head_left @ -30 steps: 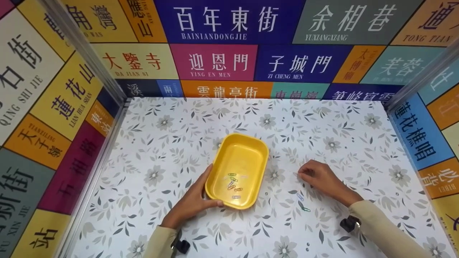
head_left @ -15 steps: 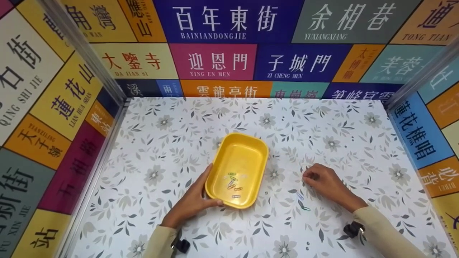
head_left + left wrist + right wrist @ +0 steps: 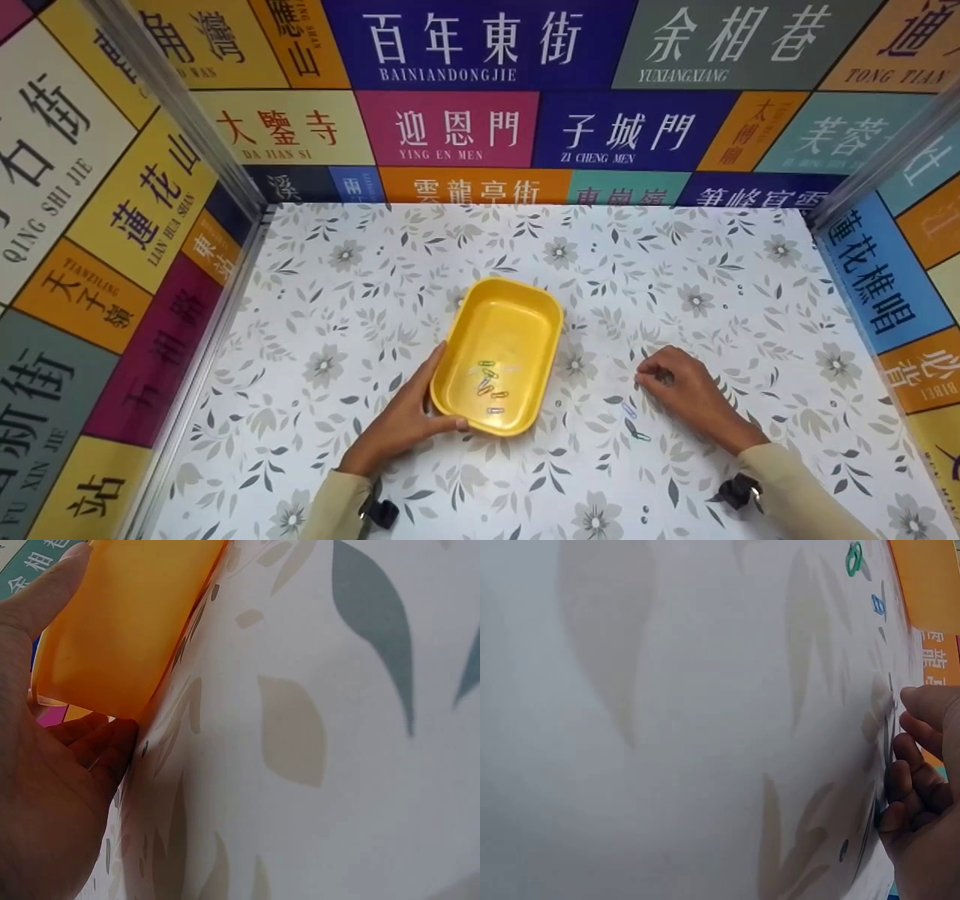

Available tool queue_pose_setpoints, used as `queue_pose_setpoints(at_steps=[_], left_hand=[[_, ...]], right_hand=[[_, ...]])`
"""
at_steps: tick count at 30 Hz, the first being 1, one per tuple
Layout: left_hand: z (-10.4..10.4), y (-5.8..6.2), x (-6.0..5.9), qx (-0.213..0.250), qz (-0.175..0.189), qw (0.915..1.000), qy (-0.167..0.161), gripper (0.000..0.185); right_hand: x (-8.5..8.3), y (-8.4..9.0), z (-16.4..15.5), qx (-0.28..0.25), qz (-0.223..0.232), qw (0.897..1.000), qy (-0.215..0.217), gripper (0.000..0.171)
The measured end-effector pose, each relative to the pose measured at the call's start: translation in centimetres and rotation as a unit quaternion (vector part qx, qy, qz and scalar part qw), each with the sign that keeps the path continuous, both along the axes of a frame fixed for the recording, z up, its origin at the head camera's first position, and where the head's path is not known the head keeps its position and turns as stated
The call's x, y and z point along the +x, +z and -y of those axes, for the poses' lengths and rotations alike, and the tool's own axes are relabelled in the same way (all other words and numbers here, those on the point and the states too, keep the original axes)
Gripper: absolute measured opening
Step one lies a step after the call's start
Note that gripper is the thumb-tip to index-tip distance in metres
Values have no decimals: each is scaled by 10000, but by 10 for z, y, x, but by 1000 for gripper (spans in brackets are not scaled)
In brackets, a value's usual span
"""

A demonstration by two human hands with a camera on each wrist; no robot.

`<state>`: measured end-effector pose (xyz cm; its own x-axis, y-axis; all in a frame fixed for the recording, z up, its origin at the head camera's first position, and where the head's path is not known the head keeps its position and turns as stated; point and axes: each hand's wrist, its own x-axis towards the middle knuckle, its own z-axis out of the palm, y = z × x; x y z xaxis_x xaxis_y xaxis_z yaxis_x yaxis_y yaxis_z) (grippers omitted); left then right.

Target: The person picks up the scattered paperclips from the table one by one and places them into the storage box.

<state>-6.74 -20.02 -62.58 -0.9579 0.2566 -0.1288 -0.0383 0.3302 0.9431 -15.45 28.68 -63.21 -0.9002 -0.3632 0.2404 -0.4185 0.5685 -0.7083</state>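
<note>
Yellow plastic tray (image 3: 499,352) sits on the flowered tabletop (image 3: 375,300), its near corner gripped by the left hand (image 3: 401,424), thumb along the near rim and fingers up the outer wall. Several coloured paper clips (image 3: 489,388) lie inside it, just beyond that thumb. Off to the other side, the right hand (image 3: 686,394) rests on the table with its fingertips (image 3: 911,701) bunched and pressed down; whether they pinch anything I cannot tell. Two loose clips, a blue one (image 3: 628,410) and a green one (image 3: 640,436), lie just beside that hand, between it and the tray.
</note>
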Motion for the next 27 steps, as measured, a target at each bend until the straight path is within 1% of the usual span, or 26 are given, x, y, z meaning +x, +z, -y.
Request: queue_pose_setpoints(at_steps=[6,11,16,22,27], left_hand=[[-1,1,0,17,25,10000,4,132],[-1,-1,-1,66,5,10000,-16,131],[0,-2,-2,55,-143,9998,-107,132],[0,-1,-1,-44,-167,9998,-80,133],[0,0,-1,-129,-192,9997,-69,133]], right_hand=[[0,-3,-2,80,63,9999,-63,17],[0,-9,-3,66,-106,9999,-70,18],[2,-13,-2,-146,-231,9995,-158,19],[3,-17,-1,-482,-238,9984,-155,20],[4,-19,-1,-556,-350,9978,-108,20]])
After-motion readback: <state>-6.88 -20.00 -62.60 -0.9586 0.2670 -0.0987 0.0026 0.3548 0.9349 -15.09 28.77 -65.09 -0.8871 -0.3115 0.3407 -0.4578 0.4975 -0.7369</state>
